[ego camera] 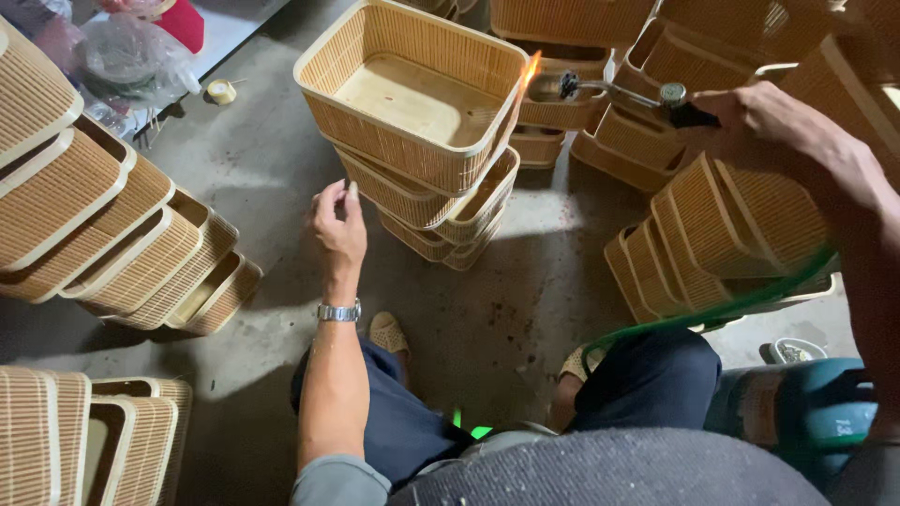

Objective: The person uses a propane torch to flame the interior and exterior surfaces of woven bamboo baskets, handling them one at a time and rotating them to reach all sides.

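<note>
My right hand (764,117) grips the handle of a gas torch (619,94) whose orange flame licks the right rim of the top woven bamboo basket (412,94). That basket sits on a stack of several like it (436,211) on the concrete floor in front of me. My left hand (337,225), with a metal watch on the wrist, hovers just left of the stack, fingers loosely curled and holding nothing. A green hose (712,309) runs from the torch side down across my right knee.
Leaning rows of baskets lie at the left (122,234), the lower left (84,440) and the right (722,234), with more at the back (572,19). A teal gas cylinder (806,412) stands at the lower right. A tape roll (221,91) lies at the upper left.
</note>
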